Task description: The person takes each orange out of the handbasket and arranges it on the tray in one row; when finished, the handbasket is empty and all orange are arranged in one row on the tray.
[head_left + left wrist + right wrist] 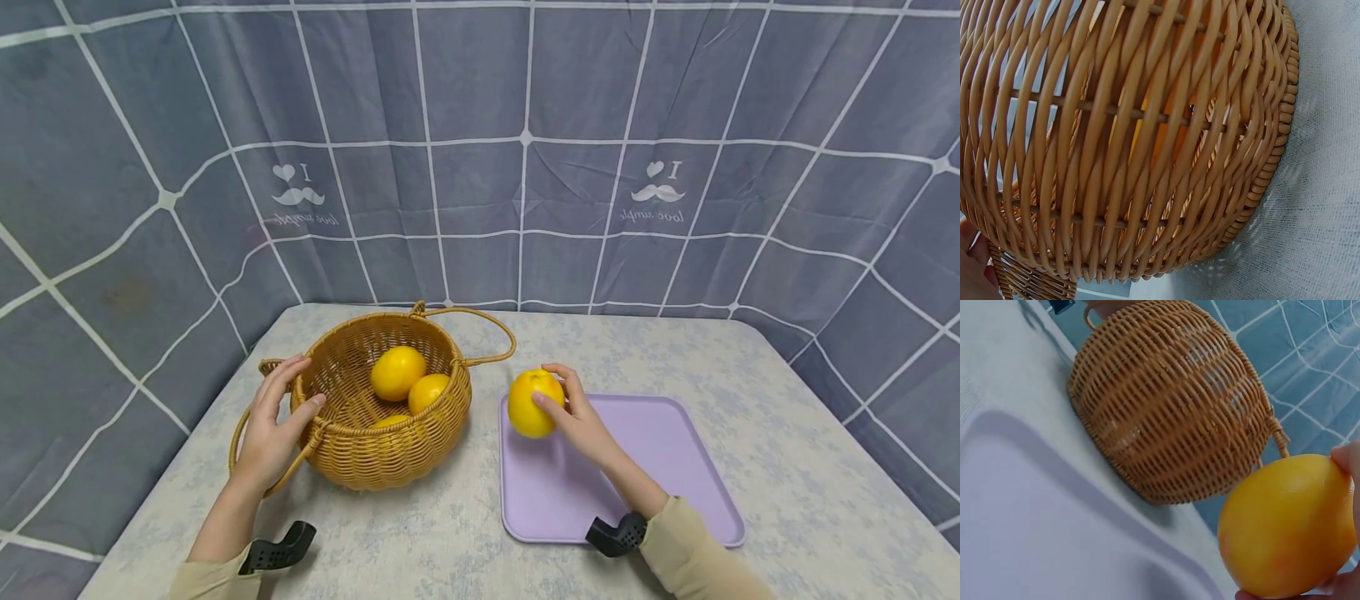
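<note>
A round wicker basket (382, 458) with looped handles stands left of centre, tilted a little, several yellow-orange fruits (398, 373) inside it. My left hand (270, 433) rests on its left rim, with the thumb over the edge and the fingers along the outside. Pinched between the thumb and fingers of my right hand (581, 421) is another yellow fruit (531, 408), held above the left part of a lilac tray (637, 475). In the right wrist view the same fruit (1288, 525) fills the lower right; the left wrist view shows the basket's woven side (1116, 137) close up.
The table top (420, 542) has a pale mottled cover. Grey-blue curtains (480, 183) with white grid lines hang behind it and at both sides. One basket handle (498, 323) sticks out to the right, towards the tray's back left corner.
</note>
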Demonstrator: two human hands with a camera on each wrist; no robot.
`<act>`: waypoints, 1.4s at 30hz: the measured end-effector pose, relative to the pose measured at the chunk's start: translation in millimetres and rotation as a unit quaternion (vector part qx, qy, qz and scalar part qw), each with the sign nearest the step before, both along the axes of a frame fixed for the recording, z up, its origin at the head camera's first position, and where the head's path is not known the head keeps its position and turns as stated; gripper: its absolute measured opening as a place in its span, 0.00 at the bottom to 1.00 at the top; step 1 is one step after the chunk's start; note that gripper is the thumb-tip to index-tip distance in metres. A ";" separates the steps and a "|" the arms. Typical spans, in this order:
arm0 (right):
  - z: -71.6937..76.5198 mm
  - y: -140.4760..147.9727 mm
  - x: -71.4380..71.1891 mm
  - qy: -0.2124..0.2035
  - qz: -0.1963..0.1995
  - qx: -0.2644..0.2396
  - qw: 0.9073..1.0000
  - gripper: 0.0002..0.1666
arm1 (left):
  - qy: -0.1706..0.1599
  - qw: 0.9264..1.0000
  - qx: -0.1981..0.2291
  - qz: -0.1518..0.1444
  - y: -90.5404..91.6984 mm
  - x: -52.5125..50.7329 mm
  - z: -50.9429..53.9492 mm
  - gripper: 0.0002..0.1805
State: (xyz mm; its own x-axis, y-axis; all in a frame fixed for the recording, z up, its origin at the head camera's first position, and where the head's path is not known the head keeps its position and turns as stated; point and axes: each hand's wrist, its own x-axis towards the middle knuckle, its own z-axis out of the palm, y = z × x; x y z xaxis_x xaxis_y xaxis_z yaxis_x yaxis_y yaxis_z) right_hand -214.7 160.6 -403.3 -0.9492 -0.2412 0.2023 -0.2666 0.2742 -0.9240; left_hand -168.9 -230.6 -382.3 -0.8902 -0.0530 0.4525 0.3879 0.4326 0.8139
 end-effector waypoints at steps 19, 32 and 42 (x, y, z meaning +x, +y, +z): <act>-17.9 -1.2 4.4 -0.035 0.021 0.078 0.996 0.24 | -0.006 1.000 -0.006 0.005 0.2 0.4 1.5 0.30; -16.3 -2.2 7.7 -0.022 0.023 0.125 0.992 0.24 | -0.006 1.000 -0.006 0.009 0.9 1.1 1.9 0.30; -18.4 0.5 4.1 0.005 0.060 0.151 0.987 0.32 | -0.002 1.000 -0.011 0.007 1.0 1.0 2.5 0.29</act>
State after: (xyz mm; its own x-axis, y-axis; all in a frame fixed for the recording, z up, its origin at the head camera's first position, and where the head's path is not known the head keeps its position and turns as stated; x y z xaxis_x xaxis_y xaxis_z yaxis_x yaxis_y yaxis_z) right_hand -210.6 161.1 -421.7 -0.9081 -0.4031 0.1138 -0.3237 0.5029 -0.8015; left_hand -168.0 -229.6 -379.9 -0.8912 -0.0566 0.4500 0.3779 0.4558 0.8059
